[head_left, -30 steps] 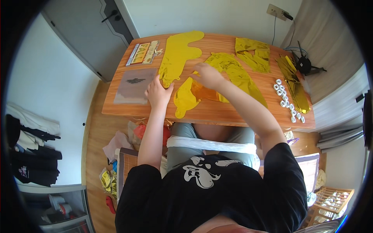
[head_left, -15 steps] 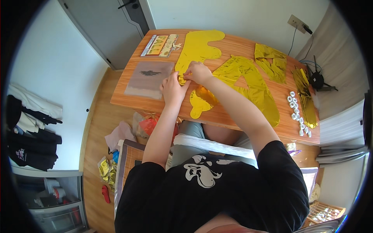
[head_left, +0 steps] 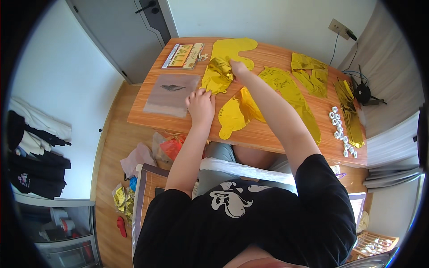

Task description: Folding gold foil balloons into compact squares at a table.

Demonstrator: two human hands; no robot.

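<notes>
On the wooden table (head_left: 268, 53), a flat gold foil balloon (head_left: 234, 44) stretches from the far edge toward me, its nearer part creased and shiny. My right hand (head_left: 238, 69) grips that creased part with its fingers closed; the fingertips are partly hidden. At the balloon's near end lies my left hand (head_left: 201, 107), palm down, fingers apart with the tips at the foil's edge. A second, partly folded gold foil piece (head_left: 232, 116) rests just right of my left hand. Beyond my right forearm spreads a large gold foil shape (head_left: 299, 102) with rounded edges.
Left on the table are a translucent plastic bag (head_left: 172, 96) and a printed package (head_left: 182, 56). More gold foil (head_left: 309, 73) lies at the far right, with several white ribbon rolls (head_left: 337, 123) and a black router-like device (head_left: 363, 93). Plastic bags (head_left: 172, 147) hang below the front edge.
My right hand has moved away from my left, up and to the right, with the foil. The bunched near end has unfolded into a wider shiny piece. My left hand has shifted slightly nearer.
</notes>
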